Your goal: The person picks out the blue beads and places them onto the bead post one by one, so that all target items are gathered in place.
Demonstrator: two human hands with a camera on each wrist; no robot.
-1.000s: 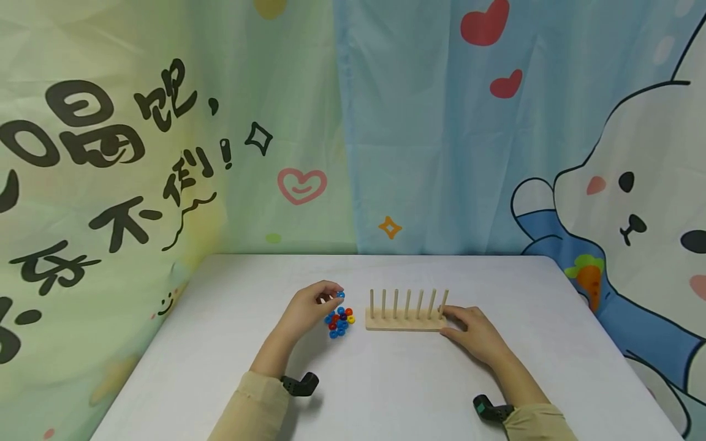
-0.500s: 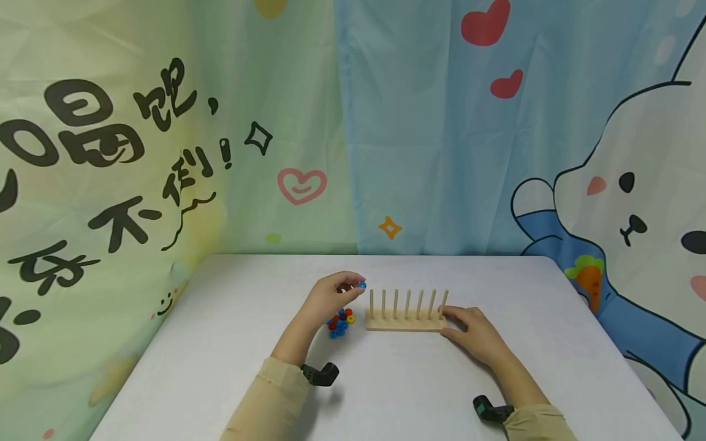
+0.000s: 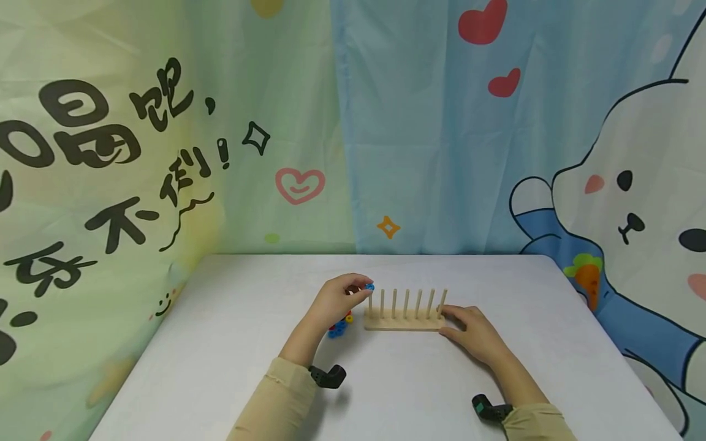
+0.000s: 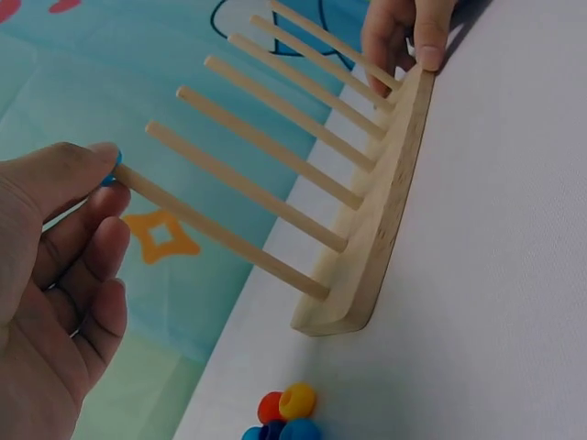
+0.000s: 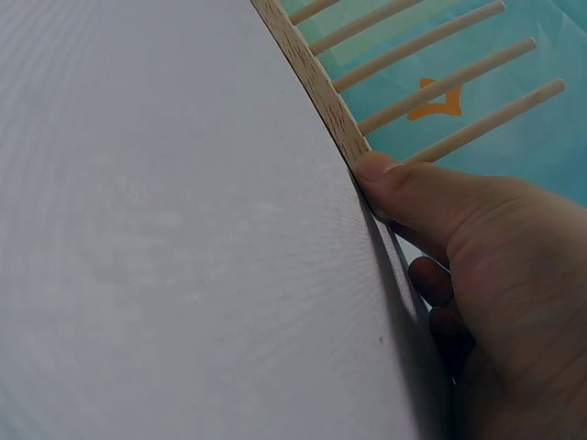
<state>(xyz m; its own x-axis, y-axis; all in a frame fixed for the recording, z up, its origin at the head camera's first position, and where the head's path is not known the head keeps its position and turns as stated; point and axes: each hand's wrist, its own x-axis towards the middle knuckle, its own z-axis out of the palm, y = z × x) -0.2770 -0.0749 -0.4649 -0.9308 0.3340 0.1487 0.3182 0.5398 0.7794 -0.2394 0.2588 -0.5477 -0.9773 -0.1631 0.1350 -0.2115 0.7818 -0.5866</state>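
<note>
My left hand [image 3: 337,301] pinches a blue bead [image 3: 369,286] between thumb and index finger. In the left wrist view the blue bead [image 4: 112,170] sits right at the tip of the end peg, mostly covered by the thumb. The wooden peg rack [image 3: 405,323] has a row of several upright bare pegs on a flat base. My right hand [image 3: 475,334] grips the rack's right end, with the thumb on the front edge as the right wrist view shows. A small pile of beads [image 3: 338,329], blue, red and yellow, lies left of the rack, partly hidden behind the left hand.
Everything stands on a white table [image 3: 408,380]. Behind its far edge hangs a printed curtain [image 3: 408,153]. A black wrist camera [image 3: 329,376] is worn on the left wrist, and another camera [image 3: 489,409] on the right.
My left hand has carried the blue bead from above the pile rightward to the top of the leftmost peg. The right hand keeps its hold on the rack's end.
</note>
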